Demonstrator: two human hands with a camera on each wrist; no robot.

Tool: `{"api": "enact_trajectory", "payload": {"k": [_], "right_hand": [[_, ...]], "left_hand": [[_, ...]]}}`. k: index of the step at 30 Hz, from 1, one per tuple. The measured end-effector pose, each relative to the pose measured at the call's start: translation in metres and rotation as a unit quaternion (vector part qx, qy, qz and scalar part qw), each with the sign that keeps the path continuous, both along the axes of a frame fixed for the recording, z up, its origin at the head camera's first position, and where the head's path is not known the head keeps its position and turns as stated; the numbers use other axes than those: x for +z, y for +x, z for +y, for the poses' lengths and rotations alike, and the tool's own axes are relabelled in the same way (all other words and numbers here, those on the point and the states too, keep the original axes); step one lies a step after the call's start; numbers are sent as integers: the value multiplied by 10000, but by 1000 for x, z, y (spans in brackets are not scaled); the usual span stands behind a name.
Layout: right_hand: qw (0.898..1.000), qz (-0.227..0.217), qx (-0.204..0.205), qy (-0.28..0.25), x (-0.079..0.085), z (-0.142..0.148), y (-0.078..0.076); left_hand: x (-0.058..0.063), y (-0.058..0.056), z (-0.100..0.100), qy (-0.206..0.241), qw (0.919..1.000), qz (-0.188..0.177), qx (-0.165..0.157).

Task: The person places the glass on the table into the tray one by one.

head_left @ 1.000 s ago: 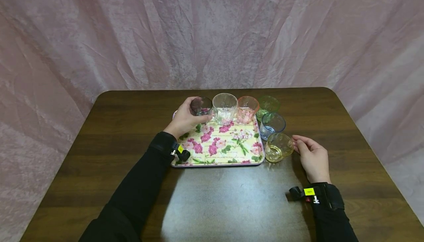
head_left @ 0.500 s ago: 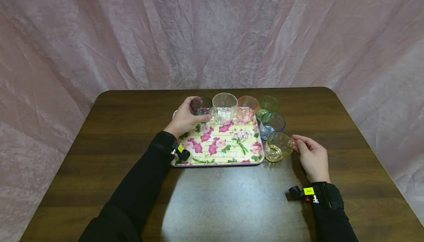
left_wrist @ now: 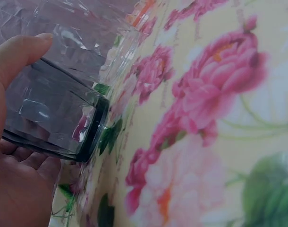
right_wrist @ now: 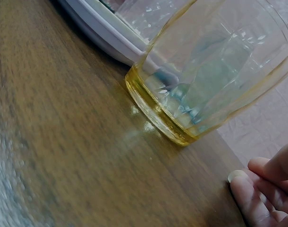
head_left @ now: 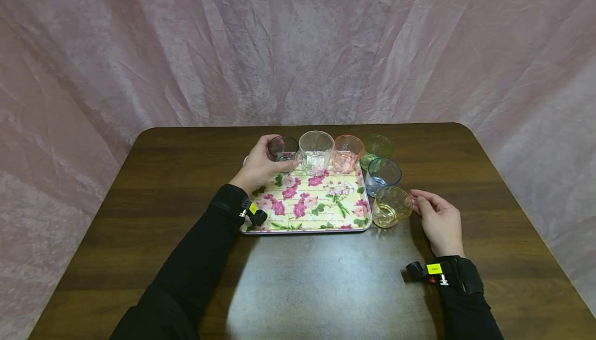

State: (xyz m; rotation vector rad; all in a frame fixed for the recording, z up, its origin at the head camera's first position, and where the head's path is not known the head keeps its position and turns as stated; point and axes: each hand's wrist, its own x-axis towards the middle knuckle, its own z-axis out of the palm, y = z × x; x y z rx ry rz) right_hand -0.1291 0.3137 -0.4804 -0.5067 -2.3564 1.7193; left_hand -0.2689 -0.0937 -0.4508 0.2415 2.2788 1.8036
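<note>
In the head view my left hand [head_left: 258, 166] grips a smoky grey glass [head_left: 283, 149] at the back left of a flowered tray [head_left: 321, 195]. The left wrist view shows its thick dark base [left_wrist: 94, 132] at the tray's surface, with the thumb on one side and fingers on the other. My right hand [head_left: 440, 221] rests beside a yellow glass [head_left: 392, 208], fingers loosely curled and holding nothing. A gap separates these fingers [right_wrist: 257, 194] from the glass in the right wrist view. That yellow glass stands upright on the table, just off the tray's right edge.
Right of the grey glass, a clear glass [head_left: 316, 152] and an orange-pink glass [head_left: 348, 154] stand along the tray's back. A green glass [head_left: 378, 148] and a blue glass [head_left: 383, 177] line its right side. Behind the wooden table [head_left: 139, 236] hangs a pink curtain [head_left: 298, 45].
</note>
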Motion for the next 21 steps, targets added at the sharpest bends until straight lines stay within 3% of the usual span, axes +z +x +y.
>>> {"api": "enact_trajectory", "payload": {"k": [8, 21], "right_hand": [[10000, -16, -18, -21, 0, 0, 1], [10000, -10, -48, -79, 1, 0, 1]], "left_hand": [[6, 4, -6, 347, 9992, -172, 109], [23, 11, -28, 342, 9990, 224, 164]]}}
